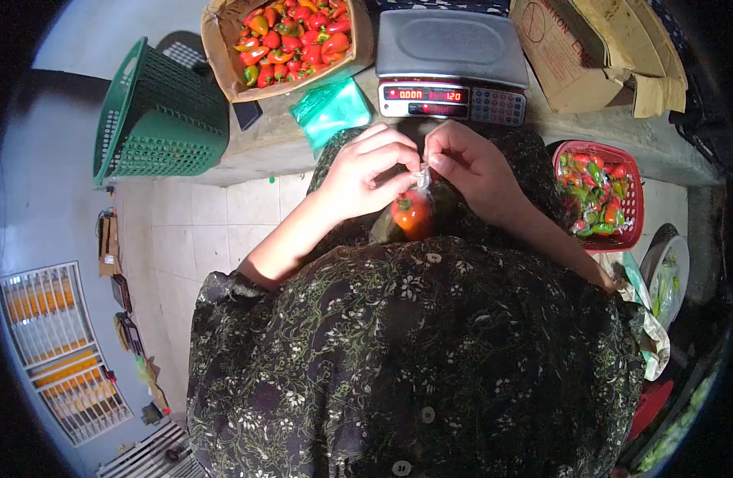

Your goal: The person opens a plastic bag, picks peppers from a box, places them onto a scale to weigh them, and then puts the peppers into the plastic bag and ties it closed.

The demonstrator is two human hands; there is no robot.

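A clear plastic bag of peppers point(412, 215) rests in my lap, with an orange-red pepper showing through it. My left hand point(374, 169) pinches the bag's gathered neck from the left. On the other side, my right hand point(470, 166) has its thumb and fingers closed at the same twisted neck. Just ahead of my hands stands a digital scale point(452, 60) with a bare metal plate and lit red digits. Green plastic bags point(332, 111) lie at the ledge's edge, left of the scale.
A cardboard box of red peppers point(223, 52) stands at the back. Left of it is a green basket point(163, 119). On the right are a red basket point(639, 203) of bagged peppers and an open carton point(569, 60). A dark phone point(247, 115) lies by the box.
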